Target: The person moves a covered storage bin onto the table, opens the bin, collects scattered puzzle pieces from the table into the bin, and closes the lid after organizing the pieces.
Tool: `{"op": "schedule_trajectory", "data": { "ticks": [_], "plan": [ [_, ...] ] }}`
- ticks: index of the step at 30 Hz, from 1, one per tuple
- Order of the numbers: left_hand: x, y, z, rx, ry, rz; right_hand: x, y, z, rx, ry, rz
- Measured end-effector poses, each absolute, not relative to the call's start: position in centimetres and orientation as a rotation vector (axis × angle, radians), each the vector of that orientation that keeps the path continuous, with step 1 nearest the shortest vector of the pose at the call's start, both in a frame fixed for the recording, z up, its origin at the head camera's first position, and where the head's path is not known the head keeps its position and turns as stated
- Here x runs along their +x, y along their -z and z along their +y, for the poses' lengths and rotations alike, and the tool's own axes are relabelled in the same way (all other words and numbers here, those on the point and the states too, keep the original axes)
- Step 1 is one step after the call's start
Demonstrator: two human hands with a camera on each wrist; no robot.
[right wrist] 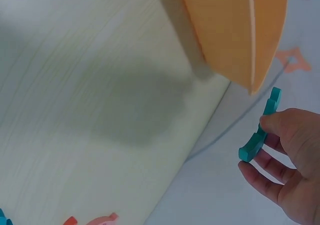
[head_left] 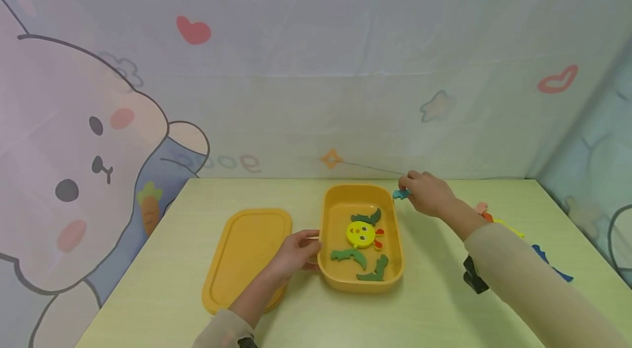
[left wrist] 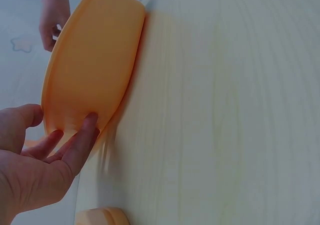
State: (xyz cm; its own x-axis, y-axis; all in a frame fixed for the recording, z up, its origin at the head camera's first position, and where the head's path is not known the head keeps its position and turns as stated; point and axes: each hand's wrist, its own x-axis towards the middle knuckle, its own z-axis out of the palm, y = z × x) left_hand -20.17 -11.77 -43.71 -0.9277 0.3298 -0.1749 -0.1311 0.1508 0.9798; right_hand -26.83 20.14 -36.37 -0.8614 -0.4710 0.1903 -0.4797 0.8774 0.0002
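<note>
My left hand [head_left: 296, 252] is at the left side of a deep yellow-orange box [head_left: 397, 260]. In the left wrist view its thumb is at the rim and its extended fingertips touch the outer wall. Just beyond the box's right rear edge, my right hand [head_left: 428, 193] pinches a small teal flat toy piece [right wrist: 257, 132] between thumb and fingers, raised above the table. Inside the box lie a round yellow face piece [head_left: 359, 234] with red parts beside it and several green curved pieces [head_left: 349, 255].
A yellow-orange lid [head_left: 249, 254] lies flat left of the box. Right of it, partly behind my right forearm, are a pink piece [head_left: 481, 207], an orange-red piece [head_left: 487, 217], a yellow strip [head_left: 511, 228] and blue pieces [head_left: 540, 253]. A printed cloth [head_left: 306, 62] hangs behind the table.
</note>
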Motion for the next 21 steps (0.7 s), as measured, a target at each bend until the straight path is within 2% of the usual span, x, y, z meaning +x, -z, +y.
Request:
{"op": "schedule_trajectory", "data": {
  "ticks": [21],
  "plan": [
    [-20.3,43.8,-11.8,0.172,-1.808,2.104,-27.0,36.3,15.6,0.893,0.031,-2.787]
  ]
}}
